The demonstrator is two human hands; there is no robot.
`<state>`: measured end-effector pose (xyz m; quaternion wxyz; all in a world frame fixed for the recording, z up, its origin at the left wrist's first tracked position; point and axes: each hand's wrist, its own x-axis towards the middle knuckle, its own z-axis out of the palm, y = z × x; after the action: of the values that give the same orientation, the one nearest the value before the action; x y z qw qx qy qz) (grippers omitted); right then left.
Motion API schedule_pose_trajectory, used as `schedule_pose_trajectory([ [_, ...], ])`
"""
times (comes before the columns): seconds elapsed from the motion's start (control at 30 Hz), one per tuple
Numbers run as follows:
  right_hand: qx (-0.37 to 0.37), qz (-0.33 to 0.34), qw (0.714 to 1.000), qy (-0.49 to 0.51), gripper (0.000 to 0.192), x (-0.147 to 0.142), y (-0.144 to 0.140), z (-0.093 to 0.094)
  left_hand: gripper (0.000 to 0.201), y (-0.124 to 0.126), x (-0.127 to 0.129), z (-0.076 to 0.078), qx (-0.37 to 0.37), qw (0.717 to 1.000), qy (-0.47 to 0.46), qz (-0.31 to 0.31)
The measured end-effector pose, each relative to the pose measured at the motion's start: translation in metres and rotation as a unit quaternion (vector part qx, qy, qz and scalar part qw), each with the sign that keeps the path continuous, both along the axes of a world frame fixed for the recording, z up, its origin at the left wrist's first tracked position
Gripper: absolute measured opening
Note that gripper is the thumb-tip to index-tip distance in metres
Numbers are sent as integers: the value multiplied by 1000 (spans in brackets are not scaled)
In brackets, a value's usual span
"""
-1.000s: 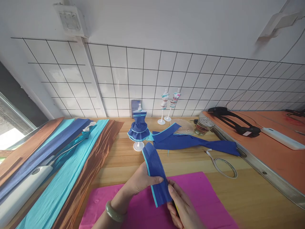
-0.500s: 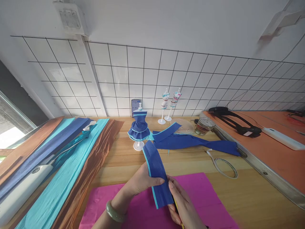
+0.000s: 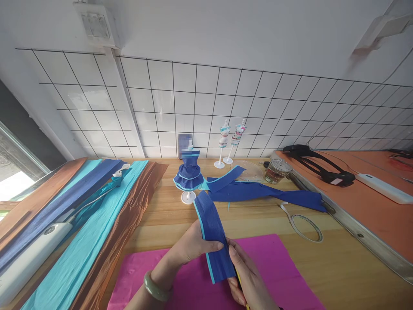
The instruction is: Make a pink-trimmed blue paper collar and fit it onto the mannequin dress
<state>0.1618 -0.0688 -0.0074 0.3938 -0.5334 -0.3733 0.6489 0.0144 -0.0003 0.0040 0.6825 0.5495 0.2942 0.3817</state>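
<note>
Blue paper strip pinched between left hand and right hand.

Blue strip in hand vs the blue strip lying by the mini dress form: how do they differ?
The held blue strip is pinched between the left hand and right hand, raised over the pink sheet; the lying blue strip rests loose on the wooden table. The held one looks shorter and curves upward; the lying one is longer and sprawls sideways. Both are dark blue crepe with a light blue edge.
</note>
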Motion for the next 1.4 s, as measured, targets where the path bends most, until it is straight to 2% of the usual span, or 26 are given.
schedule_pose_trajectory([
  [0.27, -6, -11, 1000, -8, 59, 0, 1, -5, 48, 0, 0, -1, 4, 1000, -12, 3],
  [0.6, 2, -15, 1000, -11, 66, 0, 2, -4, 36, 1, 0, -4, 1, 1000, 10, 5],
  [0.9, 1, -13, 1000, -19, 71, 1, 4, -10, 43, 0, 1, -1, 3, 1000, 23, 14],
  [1.23, -7, -10, 1000, -4, 70, 0, 5, -3, 49, 0, 0, -1, 3, 1000, 24, 14],
  [1.4, -1, -11, 1000, 14, 68, -1, 4, 3, 30, -1, -1, 2, -24, 999, 12, 41],
])
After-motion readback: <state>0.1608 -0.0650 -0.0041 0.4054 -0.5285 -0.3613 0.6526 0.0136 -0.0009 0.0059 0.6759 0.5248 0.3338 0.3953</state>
